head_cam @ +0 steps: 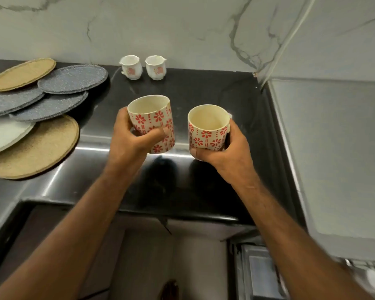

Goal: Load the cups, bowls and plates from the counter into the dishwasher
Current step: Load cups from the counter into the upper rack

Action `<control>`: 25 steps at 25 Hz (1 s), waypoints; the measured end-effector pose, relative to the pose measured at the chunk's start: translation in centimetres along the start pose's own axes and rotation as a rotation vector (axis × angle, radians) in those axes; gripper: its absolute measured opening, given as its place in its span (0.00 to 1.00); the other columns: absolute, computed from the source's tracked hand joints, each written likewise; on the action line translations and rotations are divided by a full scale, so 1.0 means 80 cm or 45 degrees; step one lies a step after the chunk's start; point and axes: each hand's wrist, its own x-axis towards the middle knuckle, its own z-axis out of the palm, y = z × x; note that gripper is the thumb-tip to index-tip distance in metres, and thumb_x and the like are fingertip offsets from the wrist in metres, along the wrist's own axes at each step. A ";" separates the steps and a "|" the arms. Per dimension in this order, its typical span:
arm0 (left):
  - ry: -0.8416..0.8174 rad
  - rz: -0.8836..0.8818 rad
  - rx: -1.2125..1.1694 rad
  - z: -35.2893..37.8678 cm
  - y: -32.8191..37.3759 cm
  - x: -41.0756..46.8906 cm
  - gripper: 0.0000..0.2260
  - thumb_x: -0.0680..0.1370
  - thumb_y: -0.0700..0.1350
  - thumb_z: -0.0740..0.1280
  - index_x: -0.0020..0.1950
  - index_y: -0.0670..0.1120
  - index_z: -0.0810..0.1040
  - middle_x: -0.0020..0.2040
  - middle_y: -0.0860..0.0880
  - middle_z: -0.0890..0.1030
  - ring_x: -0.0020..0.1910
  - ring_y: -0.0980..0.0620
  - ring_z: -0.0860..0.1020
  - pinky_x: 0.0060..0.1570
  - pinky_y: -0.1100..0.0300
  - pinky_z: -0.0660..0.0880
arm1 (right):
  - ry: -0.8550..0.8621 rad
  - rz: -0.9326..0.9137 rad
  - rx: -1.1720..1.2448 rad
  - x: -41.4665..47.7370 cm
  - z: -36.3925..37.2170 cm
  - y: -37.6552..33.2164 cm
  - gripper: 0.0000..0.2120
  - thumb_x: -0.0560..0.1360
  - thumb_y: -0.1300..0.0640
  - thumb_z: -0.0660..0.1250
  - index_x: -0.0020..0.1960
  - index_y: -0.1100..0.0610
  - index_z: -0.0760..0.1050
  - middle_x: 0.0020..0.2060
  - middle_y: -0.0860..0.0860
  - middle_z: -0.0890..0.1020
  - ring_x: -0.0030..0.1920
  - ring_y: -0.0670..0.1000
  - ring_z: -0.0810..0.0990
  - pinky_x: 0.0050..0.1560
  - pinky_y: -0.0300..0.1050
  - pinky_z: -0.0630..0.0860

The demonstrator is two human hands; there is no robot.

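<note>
My left hand [130, 137] grips a cream cup with red flowers [154, 118], tilted a little, above the black counter [204, 92]. A matching flowered cup [207, 128] is upright in my right hand [230, 152], whose fingers curl round its side and base. Both cups look empty inside. Two small white cups with a pink motif [131, 67] [156, 67] stand side by side at the back of the counter against the wall. Several round plates, tan [23, 74], grey [73, 79] and white [4, 135], lie overlapping on the left.
A marble wall rises behind the counter. To the right is a pale grey raised surface [333, 148]. Below the counter's front edge a metal rack or frame [258, 271] shows at lower right, blurred.
</note>
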 end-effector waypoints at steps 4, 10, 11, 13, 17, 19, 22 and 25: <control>-0.163 0.026 -0.109 0.050 0.022 -0.120 0.32 0.66 0.45 0.78 0.67 0.52 0.70 0.59 0.48 0.81 0.59 0.50 0.82 0.47 0.57 0.82 | 0.016 -0.043 -0.011 -0.109 -0.101 0.003 0.43 0.64 0.52 0.84 0.74 0.47 0.66 0.63 0.42 0.77 0.62 0.43 0.78 0.58 0.45 0.81; -0.428 0.079 -0.093 0.155 0.033 -0.258 0.36 0.67 0.49 0.77 0.73 0.46 0.68 0.62 0.46 0.81 0.61 0.47 0.81 0.52 0.46 0.83 | 0.146 0.037 -0.057 -0.251 -0.229 0.020 0.44 0.63 0.50 0.83 0.74 0.49 0.65 0.64 0.46 0.77 0.64 0.48 0.77 0.58 0.54 0.81; -0.473 0.083 -0.103 0.166 0.032 -0.274 0.36 0.68 0.48 0.76 0.73 0.45 0.68 0.62 0.45 0.81 0.62 0.45 0.81 0.54 0.43 0.82 | 0.164 0.042 -0.047 -0.269 -0.246 0.023 0.43 0.64 0.51 0.83 0.73 0.49 0.66 0.63 0.47 0.77 0.63 0.48 0.78 0.57 0.54 0.82; -0.568 0.076 -0.127 0.189 0.026 -0.310 0.36 0.67 0.47 0.76 0.73 0.43 0.68 0.62 0.42 0.80 0.61 0.43 0.81 0.55 0.41 0.81 | 0.190 0.083 -0.004 -0.312 -0.283 0.035 0.41 0.65 0.57 0.83 0.72 0.49 0.66 0.61 0.47 0.79 0.60 0.49 0.80 0.54 0.51 0.83; -0.741 -0.012 -0.125 0.229 -0.016 -0.376 0.38 0.66 0.47 0.78 0.73 0.44 0.68 0.62 0.45 0.80 0.61 0.44 0.81 0.54 0.48 0.82 | 0.224 0.275 0.052 -0.399 -0.344 0.089 0.43 0.64 0.63 0.80 0.72 0.47 0.65 0.59 0.51 0.78 0.57 0.49 0.81 0.49 0.46 0.83; -0.809 -0.039 -0.085 0.240 -0.046 -0.395 0.38 0.65 0.49 0.78 0.72 0.46 0.69 0.61 0.47 0.80 0.61 0.45 0.81 0.54 0.49 0.82 | 0.196 0.403 -0.011 -0.433 -0.363 0.128 0.47 0.61 0.59 0.79 0.74 0.44 0.61 0.61 0.52 0.76 0.59 0.52 0.80 0.50 0.51 0.84; -0.874 -0.072 -0.042 0.255 -0.091 -0.411 0.37 0.64 0.51 0.79 0.71 0.48 0.70 0.62 0.47 0.81 0.61 0.47 0.81 0.53 0.50 0.82 | 0.104 0.599 -0.226 -0.473 -0.373 0.193 0.51 0.59 0.52 0.80 0.73 0.34 0.55 0.64 0.50 0.72 0.60 0.52 0.78 0.50 0.53 0.84; -0.919 -0.108 -0.041 0.274 -0.130 -0.421 0.38 0.63 0.50 0.79 0.71 0.47 0.70 0.62 0.47 0.81 0.61 0.47 0.82 0.53 0.51 0.83 | 0.030 0.718 -0.495 -0.504 -0.356 0.250 0.53 0.58 0.47 0.80 0.74 0.35 0.53 0.60 0.45 0.73 0.56 0.49 0.79 0.49 0.54 0.83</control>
